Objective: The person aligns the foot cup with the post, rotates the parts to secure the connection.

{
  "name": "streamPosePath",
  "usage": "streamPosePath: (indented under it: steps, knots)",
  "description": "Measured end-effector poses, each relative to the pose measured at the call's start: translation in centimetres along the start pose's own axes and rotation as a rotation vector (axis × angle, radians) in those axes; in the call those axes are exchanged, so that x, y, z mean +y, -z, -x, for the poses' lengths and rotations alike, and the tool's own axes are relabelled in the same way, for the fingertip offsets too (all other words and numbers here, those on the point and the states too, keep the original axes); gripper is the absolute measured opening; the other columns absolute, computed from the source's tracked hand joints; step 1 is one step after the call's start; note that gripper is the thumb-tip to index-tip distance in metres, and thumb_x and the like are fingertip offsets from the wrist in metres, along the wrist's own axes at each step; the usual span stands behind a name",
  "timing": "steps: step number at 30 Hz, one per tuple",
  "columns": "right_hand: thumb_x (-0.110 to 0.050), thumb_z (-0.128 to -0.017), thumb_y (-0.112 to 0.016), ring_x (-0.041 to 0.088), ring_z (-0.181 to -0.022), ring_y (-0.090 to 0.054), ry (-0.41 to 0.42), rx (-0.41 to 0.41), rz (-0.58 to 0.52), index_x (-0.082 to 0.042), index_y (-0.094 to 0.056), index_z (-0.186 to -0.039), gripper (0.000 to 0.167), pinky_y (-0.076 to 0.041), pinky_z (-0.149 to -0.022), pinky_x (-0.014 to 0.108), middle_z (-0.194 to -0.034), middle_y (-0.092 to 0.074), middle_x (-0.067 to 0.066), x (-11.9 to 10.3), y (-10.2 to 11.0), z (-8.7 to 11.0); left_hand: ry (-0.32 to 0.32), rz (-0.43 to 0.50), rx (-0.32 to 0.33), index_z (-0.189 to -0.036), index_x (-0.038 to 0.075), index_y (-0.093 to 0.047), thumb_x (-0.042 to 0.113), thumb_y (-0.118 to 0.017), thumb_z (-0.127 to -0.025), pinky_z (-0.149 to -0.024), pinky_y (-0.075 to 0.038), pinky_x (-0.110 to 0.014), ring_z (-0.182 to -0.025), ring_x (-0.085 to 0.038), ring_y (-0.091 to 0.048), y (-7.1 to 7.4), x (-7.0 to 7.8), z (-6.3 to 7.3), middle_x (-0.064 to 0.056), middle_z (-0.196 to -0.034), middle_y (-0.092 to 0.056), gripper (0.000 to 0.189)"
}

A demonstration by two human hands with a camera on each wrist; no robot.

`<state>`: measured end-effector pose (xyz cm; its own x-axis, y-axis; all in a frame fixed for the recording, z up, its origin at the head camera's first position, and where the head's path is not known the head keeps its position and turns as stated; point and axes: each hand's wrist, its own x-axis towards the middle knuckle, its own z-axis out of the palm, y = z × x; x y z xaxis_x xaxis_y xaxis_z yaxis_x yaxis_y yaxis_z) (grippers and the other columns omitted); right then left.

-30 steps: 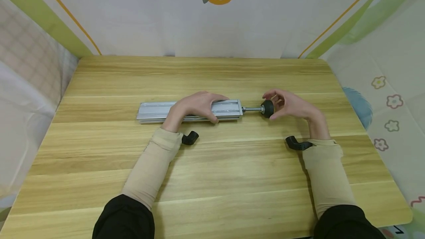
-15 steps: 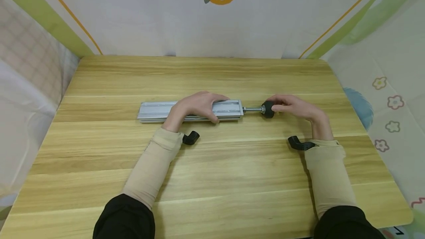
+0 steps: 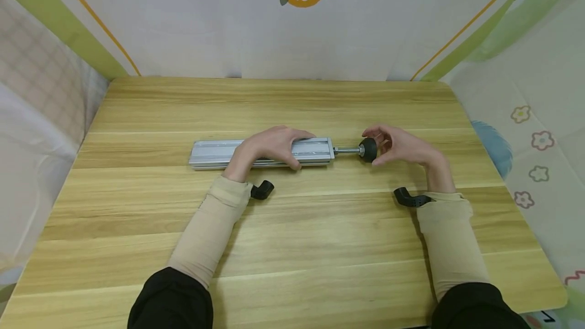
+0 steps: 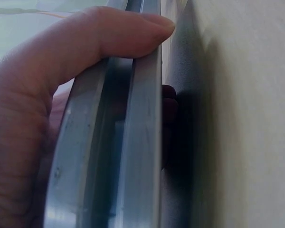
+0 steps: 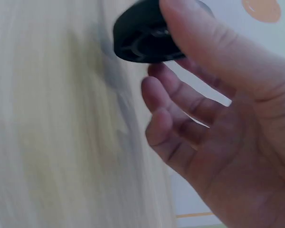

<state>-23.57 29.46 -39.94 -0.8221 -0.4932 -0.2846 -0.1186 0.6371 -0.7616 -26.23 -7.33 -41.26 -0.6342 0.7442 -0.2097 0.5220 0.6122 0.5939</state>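
Note:
In the head view, a silver aluminium profile (image 3: 215,154) lies lengthwise on the wooden table. My left hand (image 3: 274,145) grips it from above. The left wrist view has the thumb (image 4: 133,35) lying across the grooved side of the profile, with fingertips showing past its far edge. A threaded rod (image 3: 348,151) sticks out of the profile's right end and carries a black levelling foot (image 3: 368,150). My right hand (image 3: 402,146) holds this foot at its rim, thumb and fingers curved round it. The right wrist view shows the foot's hollow underside, the other fingers curled below.
Black curved mounts (image 3: 262,190) stick out at both wrists, over the table (image 3: 301,248). Behind the table hangs a white cloth (image 3: 183,24) with a printed orange fruit. More printed cloth (image 3: 539,156) hangs at the right side.
My right hand turned over at the levelling foot half a second ago, fingers close together, and has now rolled back with thumb and fingers spread round the rim. The left hand stays still.

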Motion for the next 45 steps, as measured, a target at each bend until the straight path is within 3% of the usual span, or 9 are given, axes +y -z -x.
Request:
streamPosePath:
  steps: [5, 9, 12, 18, 31, 35, 39, 42, 45]
  knots:
    - [-0.009, -0.083, -0.084, 0.017, -0.104, -0.059, -0.008, 0.025, 0.035, 0.000, -0.053, -0.138, 0.064, -0.052, -0.087, 0.024, -0.119, -0.062, 0.016, -0.2, 0.0, 0.2, -0.001, 0.002, 0.000, -0.155, 0.027, -0.048, 0.032, -0.080, -0.072, -0.107, -0.046, -0.043, -0.117, -0.020, -0.057, 0.0, 0.0, 0.0, -0.002, -0.146, -0.060, 0.089]
    - [-0.017, -0.097, -0.070, 0.016, -0.101, -0.060, -0.014, -0.009, 0.102, -0.001, -0.058, -0.138, 0.046, -0.052, -0.085, 0.026, -0.115, -0.066, 0.014, -0.1, 0.3, 0.7, -0.002, -0.001, 0.000, -0.155, 0.026, -0.048, 0.031, -0.080, -0.072, -0.104, -0.046, -0.041, -0.113, -0.021, -0.057, 0.1, 0.2, 0.0, -0.002, -0.144, -0.061, 0.088]
    - [-0.025, -0.106, -0.055, 0.019, -0.095, -0.058, -0.029, -0.050, 0.115, -0.003, -0.064, -0.124, 0.030, -0.050, -0.083, 0.032, -0.106, -0.065, 0.013, 0.0, 0.4, 0.9, -0.004, -0.011, -0.001, -0.154, 0.027, -0.048, 0.031, -0.080, -0.072, -0.104, -0.046, -0.041, -0.114, -0.020, -0.057, 0.1, 0.2, -0.1, -0.001, -0.145, -0.061, 0.088]
    - [-0.034, -0.111, -0.037, 0.025, -0.088, -0.054, -0.077, -0.076, 0.081, 0.000, -0.059, -0.099, 0.043, -0.045, -0.082, 0.036, -0.095, -0.057, 0.015, 0.0, 0.3, 0.9, -0.008, -0.011, -0.006, -0.155, 0.027, -0.048, 0.031, -0.080, -0.072, -0.106, -0.046, -0.042, -0.115, -0.021, -0.057, 0.2, 0.3, -0.1, -0.002, -0.145, -0.060, 0.088]
    - [-0.035, -0.110, -0.043, 0.029, -0.081, -0.052, -0.073, -0.042, 0.090, 0.002, -0.062, -0.097, 0.043, -0.046, -0.075, 0.036, -0.086, -0.055, 0.015, -0.1, 0.3, 0.6, -0.012, -0.017, -0.005, -0.155, 0.027, -0.048, 0.032, -0.080, -0.073, -0.104, -0.046, -0.042, -0.113, -0.021, -0.057, 0.2, 0.0, -0.2, -0.001, -0.143, -0.061, 0.088]
    - [-0.033, -0.110, -0.045, 0.024, -0.085, -0.056, -0.061, -0.031, 0.096, -0.001, -0.064, -0.122, 0.040, -0.049, -0.078, 0.034, -0.096, -0.061, 0.016, -0.1, 0.3, 0.7, -0.013, -0.020, -0.003, -0.155, 0.028, -0.048, 0.033, -0.081, -0.073, -0.104, -0.046, -0.042, -0.114, -0.021, -0.058, 0.1, -0.1, -0.1, -0.001, -0.143, -0.061, 0.088]
    - [-0.019, -0.100, -0.066, 0.017, -0.097, -0.059, -0.029, 0.005, 0.059, -0.007, -0.051, -0.148, 0.052, -0.051, -0.084, 0.029, -0.118, -0.062, 0.014, -0.1, 0.3, 0.5, -0.011, -0.021, -0.003, -0.155, 0.027, -0.048, 0.034, -0.081, -0.072, -0.104, -0.046, -0.042, -0.114, -0.021, -0.058, 0.1, -0.1, -0.1, -0.002, -0.144, -0.062, 0.089]
    - [-0.009, -0.084, -0.083, 0.017, -0.104, -0.058, -0.006, 0.013, 0.019, -0.008, -0.050, -0.146, 0.070, -0.051, -0.086, 0.026, -0.127, -0.058, 0.012, -0.2, 0.1, 0.2, -0.011, -0.020, -0.005, -0.155, 0.027, -0.047, 0.034, -0.081, -0.072, -0.104, -0.046, -0.041, -0.112, -0.021, -0.058, 0.1, -0.1, -0.1, -0.002, -0.142, -0.062, 0.089]
    - [-0.005, -0.076, -0.089, 0.021, -0.104, -0.058, 0.002, 0.000, -0.015, -0.005, -0.049, -0.140, 0.076, -0.053, -0.084, 0.027, -0.125, -0.057, 0.014, -0.4, -0.3, -0.1, -0.011, -0.023, -0.005, -0.155, 0.027, -0.047, 0.034, -0.080, -0.072, -0.103, -0.046, -0.041, -0.112, -0.021, -0.057, 0.1, -0.1, -0.1, -0.002, -0.141, -0.063, 0.089]
